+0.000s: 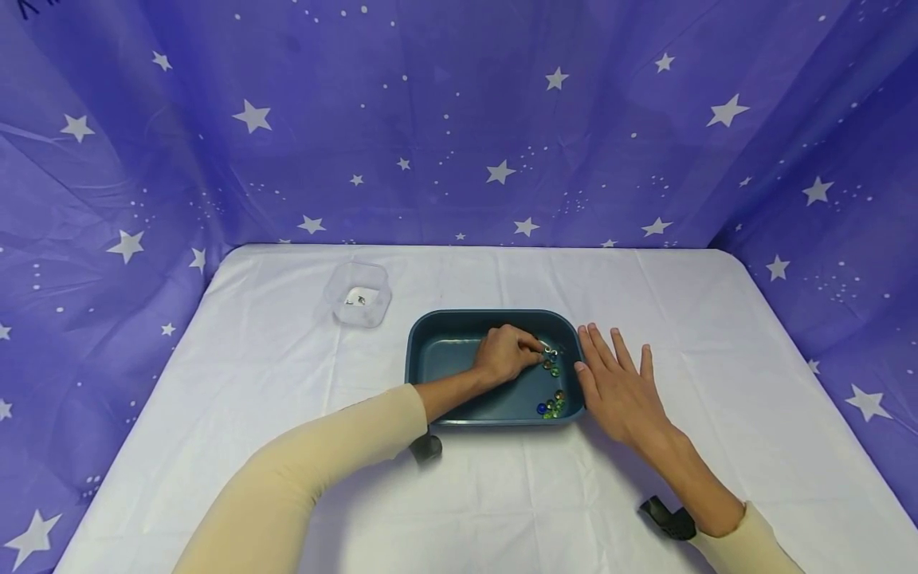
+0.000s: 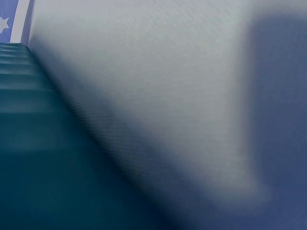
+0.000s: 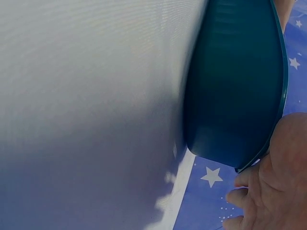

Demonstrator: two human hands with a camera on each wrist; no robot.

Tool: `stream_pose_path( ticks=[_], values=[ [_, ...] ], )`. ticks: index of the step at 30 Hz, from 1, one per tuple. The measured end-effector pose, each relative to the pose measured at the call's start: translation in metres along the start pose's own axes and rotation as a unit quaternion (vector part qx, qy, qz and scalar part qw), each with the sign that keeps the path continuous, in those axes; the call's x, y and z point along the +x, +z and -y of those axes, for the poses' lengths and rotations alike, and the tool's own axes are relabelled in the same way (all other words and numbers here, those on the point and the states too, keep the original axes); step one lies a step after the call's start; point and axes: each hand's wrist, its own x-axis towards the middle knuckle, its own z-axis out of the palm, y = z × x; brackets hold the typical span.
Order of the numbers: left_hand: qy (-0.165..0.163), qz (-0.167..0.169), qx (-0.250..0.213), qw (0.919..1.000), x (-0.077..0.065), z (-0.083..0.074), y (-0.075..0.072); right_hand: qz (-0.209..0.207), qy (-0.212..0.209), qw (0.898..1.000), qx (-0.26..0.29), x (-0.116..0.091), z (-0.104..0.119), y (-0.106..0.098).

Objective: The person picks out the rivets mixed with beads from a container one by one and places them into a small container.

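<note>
A violet-blue fabric curtain printed with white stars point(image 1: 445, 143) hangs behind and beside a table covered in white cloth point(image 1: 215, 414). On the cloth lies a dark teal rectangular basin with rounded corners point(image 1: 448, 355); its raised walls probably serve to keep round things from rolling away.

The right hand point(image 1: 622, 395) lies flat, fingers straight and fanned apart, at the basin's right wall, gripping nothing. Its thumb and index finger appear to touch the rim, perhaps to steady it. The left hand point(image 1: 502, 355) reaches in over the near wall, forearm slanting across, wrist bent, fingers curved toward the right end. Its tips are drawn close together; whether anything is pinched between them I cannot tell.

A clear plastic container point(image 1: 361, 296) stands apart, beyond the basin's far left corner.

Smallest are the shiny blue, green and amber marbles, in 2 loose groups on the basin floor: 1 at the left fingertips point(image 1: 555, 371), 1 in the near right corner point(image 1: 551, 406).
</note>
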Motion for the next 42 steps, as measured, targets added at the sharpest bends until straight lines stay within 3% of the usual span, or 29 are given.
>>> stream_pose_path(
  ticks=[10,20,24,34,37,42],
  values=[
    [0.018,0.006,0.060,0.9980,0.002,-0.001,0.001,-0.003,-0.003,1.000,0.000,0.000,0.001,-0.001],
    [0.029,0.041,0.157,0.9863,0.002,-0.004,0.005,-0.008,-0.002,1.000,0.003,0.001,-0.001,0.001],
    [0.032,0.035,0.165,0.9851,0.002,-0.003,0.006,-0.010,-0.002,1.000,0.004,0.001,-0.001,0.001],
    [0.047,-0.006,0.083,0.9954,0.004,-0.008,-0.006,-0.008,0.000,1.000,0.003,0.000,0.000,0.000],
    [0.070,-0.015,0.039,0.9967,0.004,-0.009,-0.011,-0.005,0.001,1.000,0.004,0.000,0.000,0.000],
    [0.113,-0.041,-0.047,0.9916,0.005,-0.009,-0.019,-0.002,0.003,1.000,0.001,-0.001,0.001,-0.001]
  ],
)
